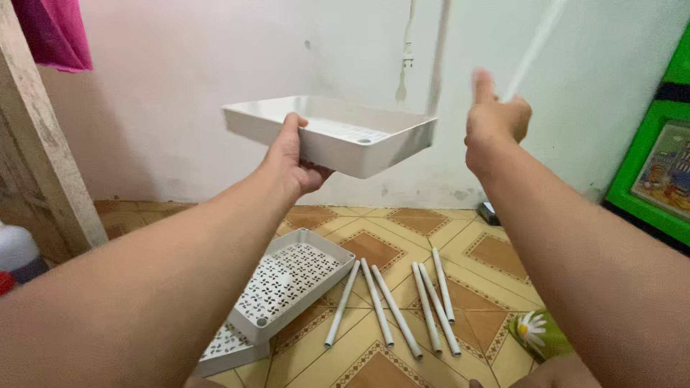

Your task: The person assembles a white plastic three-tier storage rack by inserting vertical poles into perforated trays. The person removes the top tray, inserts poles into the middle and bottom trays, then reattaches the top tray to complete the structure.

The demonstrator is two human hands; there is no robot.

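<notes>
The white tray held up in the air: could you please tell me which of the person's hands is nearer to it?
Left. The left hand grips the raised white tray at its near edge; the right hand is apart, off its right end, around a thin white tube.

Soft, even daylight fills the view, bright on the pale wall (180, 108) with only a faint shadow under the raised tray (338, 133). No glare. The right hand (496, 122) and its thin white tube (535, 47) are motion-blurred; forearms stretch wide toward the lower corners
</notes>
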